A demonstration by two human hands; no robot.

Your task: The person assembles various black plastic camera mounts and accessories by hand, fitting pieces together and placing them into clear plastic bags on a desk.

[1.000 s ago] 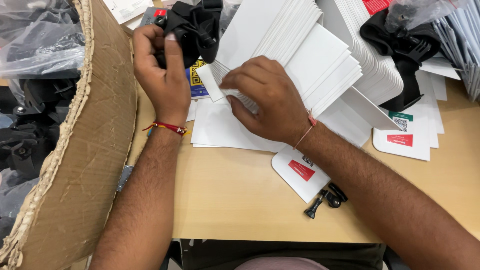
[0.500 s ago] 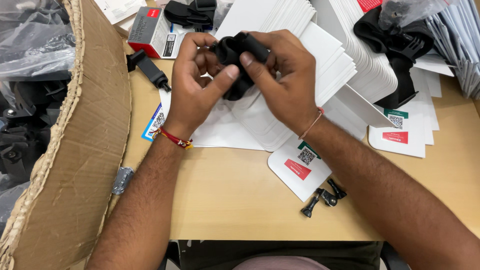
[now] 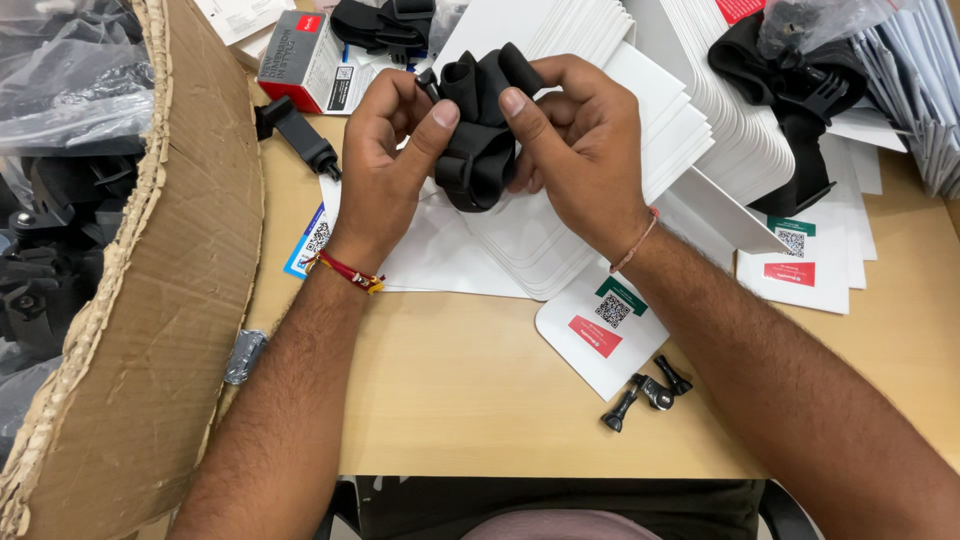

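Cardboard box (image 3: 150, 300) unmoved at left of worktop (image 3: 470, 390). Black strap bundle (image 3: 480, 130), half a second ago bunched tight, now loosened and held above white card stack (image 3: 560, 230). Left hand (image 3: 390, 150) and right hand (image 3: 580, 150) both clenched on it; folding judged under way. Black screws (image 3: 645, 392) untouched.

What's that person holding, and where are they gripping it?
A folded black strap bundle, pinched near its top by the left hand and the right hand.

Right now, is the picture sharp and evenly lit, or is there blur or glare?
Head view: sharp and evenly lit, with no motion blur on the left hand, right hand or black strap; soft shadows under the forearms; mild wide-angle bending at the cardboard box.
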